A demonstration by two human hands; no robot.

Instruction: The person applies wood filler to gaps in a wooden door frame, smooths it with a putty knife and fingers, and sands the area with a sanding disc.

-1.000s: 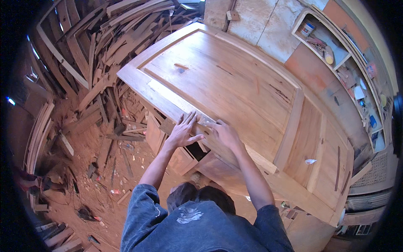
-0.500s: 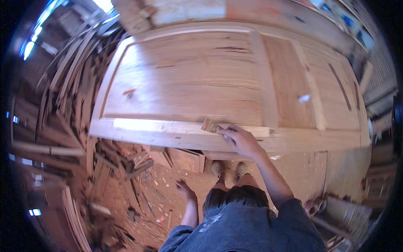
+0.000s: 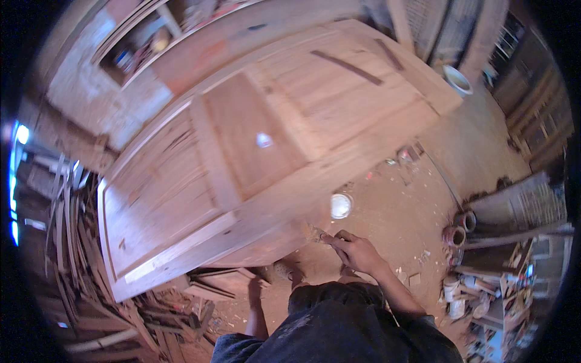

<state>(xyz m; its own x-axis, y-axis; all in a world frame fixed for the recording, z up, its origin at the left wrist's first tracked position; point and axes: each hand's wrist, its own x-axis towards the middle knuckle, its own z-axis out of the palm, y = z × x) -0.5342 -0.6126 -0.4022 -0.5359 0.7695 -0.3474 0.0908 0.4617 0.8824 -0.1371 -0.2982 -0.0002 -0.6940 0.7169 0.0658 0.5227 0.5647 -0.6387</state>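
My right hand (image 3: pixel 358 251) is closed round a flat paintbrush (image 3: pixel 315 233), its bristle end toward the near edge of a large panelled wooden door (image 3: pixel 254 218). Brush and hand are off the door, over the ground. The door lies flat, reaching from lower left to upper right. Beyond the brush, a round container with a bright white top (image 3: pixel 341 206) stands low beside the door's near edge. My left hand (image 3: pixel 257 285) hangs low by the leaning wooden panels (image 3: pixel 221 283), its fingers loosely apart and holding nothing.
Dark wood strips (image 3: pixel 348 66) and a small whitish object (image 3: pixel 264 140) lie on the door. Timber offcuts (image 3: pixel 66 236) pile up at the left. A white basin (image 3: pixel 457 80) stands past the door's far right end. Cluttered shelves (image 3: pixel 484 290) and pipe-like pieces (image 3: pixel 454 236) are at right.
My view has swung to the right. The right hand has lifted the brush off the door's near rail and brought it back over the ground; the left hand still hangs low.
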